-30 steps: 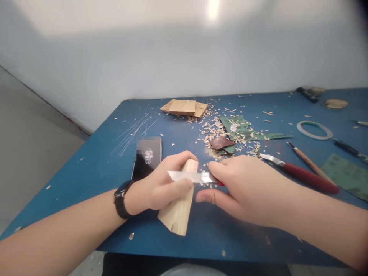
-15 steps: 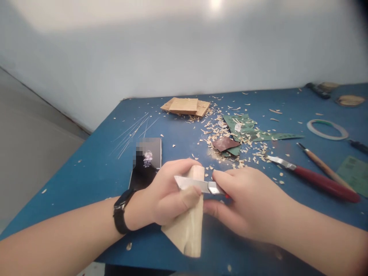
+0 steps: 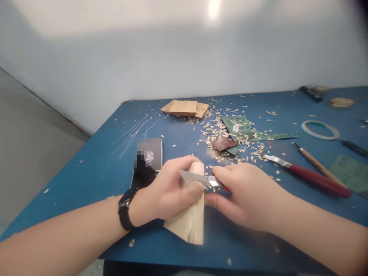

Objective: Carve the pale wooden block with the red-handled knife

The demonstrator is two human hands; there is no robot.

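Wood block [image 3: 184,228], pale and flat-sided, slants up off the blue table's [image 3: 89,168] near edge, its wide lower end closest to the viewer and its narrower top in the left hand [image 3: 172,191]. That hand is closed round it, thumb along the upper face, with a black watch [image 3: 125,211] at the wrist. Across the block, just beyond the thumb, lies the blade of a knife [image 3: 195,177]; whether its edge bites the wood cannot be told. The right hand [image 3: 247,195] is curled round the knife's handle, mostly hidden, with its thumb stretched towards the block's right side. Beyond the left wrist lies a phone [image 3: 148,163], partly covered by that hand. Off to the right, a red-handled tool [image 3: 316,178] rests beside a slim wooden-handled tool [image 3: 313,161]. Farther back, a brown scrap [image 3: 224,143] overlaps green sheets [image 3: 237,124] among scattered shavings [image 3: 212,128], with a pale ring [image 3: 320,137] to their right and thin wires [image 3: 133,132] to the left. Stacked boards [image 3: 183,108] sit near the wall [image 3: 172,57].
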